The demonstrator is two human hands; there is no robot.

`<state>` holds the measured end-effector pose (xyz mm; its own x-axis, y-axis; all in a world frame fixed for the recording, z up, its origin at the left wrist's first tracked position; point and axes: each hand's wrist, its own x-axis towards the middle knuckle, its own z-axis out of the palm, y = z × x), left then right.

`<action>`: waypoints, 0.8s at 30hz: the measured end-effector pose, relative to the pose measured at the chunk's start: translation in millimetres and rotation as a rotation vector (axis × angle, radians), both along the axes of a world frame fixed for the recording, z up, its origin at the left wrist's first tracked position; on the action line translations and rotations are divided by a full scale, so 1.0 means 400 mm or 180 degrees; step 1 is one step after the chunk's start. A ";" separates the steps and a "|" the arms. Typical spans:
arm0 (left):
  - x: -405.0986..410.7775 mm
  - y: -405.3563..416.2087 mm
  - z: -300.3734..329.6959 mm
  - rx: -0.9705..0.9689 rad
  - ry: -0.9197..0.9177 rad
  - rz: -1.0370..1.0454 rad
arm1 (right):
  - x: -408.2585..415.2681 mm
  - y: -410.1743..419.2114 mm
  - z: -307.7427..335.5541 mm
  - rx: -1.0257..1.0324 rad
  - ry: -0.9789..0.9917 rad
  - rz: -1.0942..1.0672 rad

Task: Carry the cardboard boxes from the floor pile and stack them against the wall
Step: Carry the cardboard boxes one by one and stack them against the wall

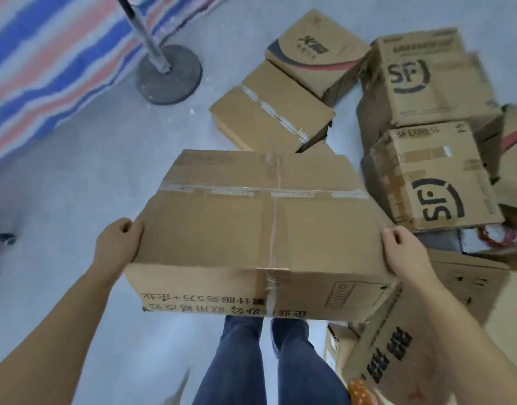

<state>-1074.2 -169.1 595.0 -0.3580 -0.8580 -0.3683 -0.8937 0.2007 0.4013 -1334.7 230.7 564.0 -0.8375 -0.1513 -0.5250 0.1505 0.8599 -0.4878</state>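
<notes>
From the head view, a taped cardboard box [260, 229] sits at the centre of the frame, lifted above the floor [76, 200], with the left hand [118, 244] and right hand [403, 252] each in a curled grip on its side edges. The floor pile [426, 127] lies at upper right. This looks like the carrying step; next it needs turning towards the wall, which is out of sight

Both arms reach forward, left hand [118, 241] and right hand [404, 248] gripping inward
</notes>
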 end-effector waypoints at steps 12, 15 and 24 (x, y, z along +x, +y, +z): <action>0.705 0.424 0.187 -0.0254 0.0437 0.2656 | 0.169 -0.367 0.208 -0.0524 0.0411 0.2372; 0.867 0.564 0.210 -0.0368 0.0528 0.3242 | 0.313 -0.458 0.245 -0.0644 0.0371 0.2942; 1.326 0.964 0.280 -0.0711 0.0457 0.4542 | 0.902 -0.553 0.339 -0.0861 0.0351 0.4391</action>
